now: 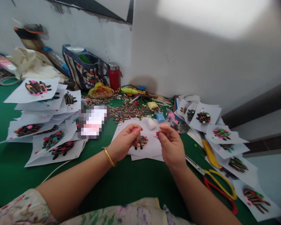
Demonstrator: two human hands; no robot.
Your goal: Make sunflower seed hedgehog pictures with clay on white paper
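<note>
My left hand [126, 140], a gold bangle on its wrist, is closed on a small piece of red modelling clay [134, 130]. My right hand [172, 147] pinches a tiny red bit of clay [157, 133] between thumb and finger. Both hands hover apart above a white paper sheet [121, 129]. On that sheet, between them, lies a figure of striped sunflower seeds [142, 142], partly hidden by my left hand. Lumps of white clay [151, 123] and blue clay [160, 117] rest at the sheet's far edge.
Stacked papers with seed figures stand left [53, 140] and right [222, 132]. Scissors [204, 172] lie beside my right forearm. Loose seeds [128, 111], a red flask [114, 76] and a bag [84, 68] are farther back. A blurred-out bright object [93, 122] is left of my hands.
</note>
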